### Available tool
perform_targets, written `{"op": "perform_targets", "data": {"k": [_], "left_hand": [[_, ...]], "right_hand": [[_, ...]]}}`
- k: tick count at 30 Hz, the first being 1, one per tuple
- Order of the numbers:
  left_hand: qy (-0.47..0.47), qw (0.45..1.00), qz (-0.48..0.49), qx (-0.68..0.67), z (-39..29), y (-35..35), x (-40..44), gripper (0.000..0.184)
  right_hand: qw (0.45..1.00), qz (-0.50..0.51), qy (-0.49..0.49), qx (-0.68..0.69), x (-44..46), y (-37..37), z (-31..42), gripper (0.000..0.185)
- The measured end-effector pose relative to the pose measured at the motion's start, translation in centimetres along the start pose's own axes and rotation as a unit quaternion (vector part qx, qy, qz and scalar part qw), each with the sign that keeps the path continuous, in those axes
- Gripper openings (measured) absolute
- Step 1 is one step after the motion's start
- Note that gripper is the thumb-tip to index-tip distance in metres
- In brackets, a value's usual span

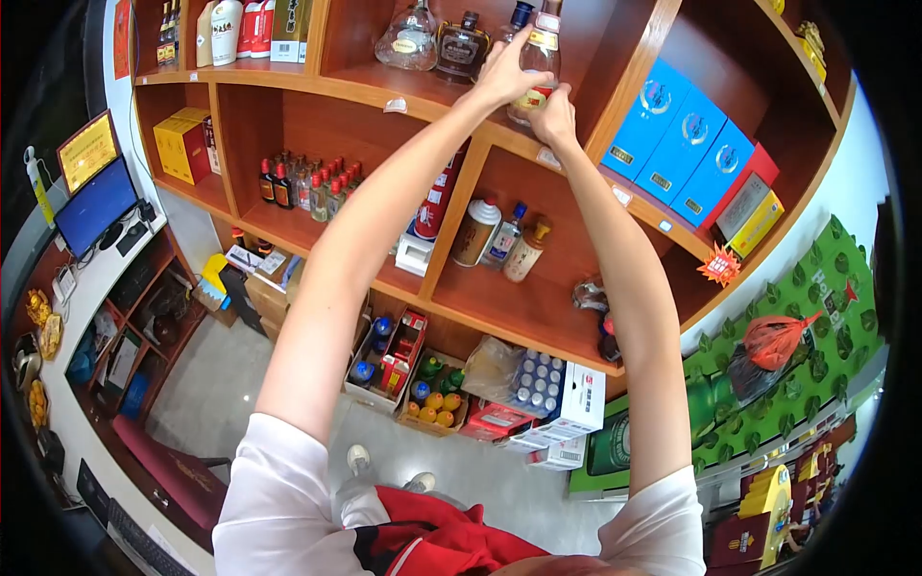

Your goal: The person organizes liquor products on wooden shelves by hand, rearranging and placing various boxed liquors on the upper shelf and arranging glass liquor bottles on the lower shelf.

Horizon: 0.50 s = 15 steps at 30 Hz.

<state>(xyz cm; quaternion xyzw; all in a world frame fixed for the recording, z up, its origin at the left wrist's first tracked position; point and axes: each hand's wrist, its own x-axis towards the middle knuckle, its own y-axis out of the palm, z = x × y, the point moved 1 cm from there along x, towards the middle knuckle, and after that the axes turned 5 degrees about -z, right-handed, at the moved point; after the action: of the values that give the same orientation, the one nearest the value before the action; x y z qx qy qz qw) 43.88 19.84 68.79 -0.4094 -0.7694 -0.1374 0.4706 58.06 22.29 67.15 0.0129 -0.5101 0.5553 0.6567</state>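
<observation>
Both my arms reach up to a compartment of the wooden shelf [461, 123]. A clear glass bottle [542, 56] with a pale neck label and a red and yellow label stands there at the compartment's front. My left hand [506, 73] is at its left side, fingers around its body. My right hand [554, 117] holds its lower right side, fingers closed against the glass. Just left of it are a dark blue-capped bottle [519, 17], partly hidden by my left hand, a dark squat bottle [463, 48] and a round clear decanter [407, 40].
Blue boxes [648, 120] fill the compartment to the right. Below are a spray can [476, 232], small bottles [327, 192] and more bottles. Cartons of drinks [437, 398] sit on the floor [317, 470]. A desk with a monitor [96, 206] is at left, a green-leaf-patterned unit [788, 278] at right.
</observation>
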Motion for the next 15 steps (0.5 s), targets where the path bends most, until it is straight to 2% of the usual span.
{"op": "perform_targets", "data": {"k": [2,6,8,11,14,15], "left_hand": [[0.007,1.0,-0.003,0.013,1.0,1.6,0.7,0.11],[-0.004,1.0,-0.012,0.018,1.6,3.5,0.7,0.091],[-0.02,0.999,0.018,0.018,2.3,4.2,0.7,0.074],[-0.004,1.0,0.018,0.021,3.4,4.9,0.2,0.072],[-0.03,0.997,0.043,0.05,3.9,5.1,0.2,0.07],[-0.034,0.996,0.061,0.053,4.2,5.2,0.2,0.071]], "right_hand": [[0.998,-0.006,0.027,-0.058,2.0,1.5,-1.8,0.102],[0.992,0.018,0.104,-0.073,4.6,2.4,-3.0,0.12],[0.988,0.027,0.127,-0.079,5.8,2.6,-3.3,0.119],[0.985,0.04,0.141,-0.093,7.4,3.1,-4.0,0.102],[0.985,0.025,0.15,-0.079,8.7,4.1,-5.1,0.1],[0.985,0.049,0.145,-0.082,9.0,4.2,-5.0,0.102]]}}
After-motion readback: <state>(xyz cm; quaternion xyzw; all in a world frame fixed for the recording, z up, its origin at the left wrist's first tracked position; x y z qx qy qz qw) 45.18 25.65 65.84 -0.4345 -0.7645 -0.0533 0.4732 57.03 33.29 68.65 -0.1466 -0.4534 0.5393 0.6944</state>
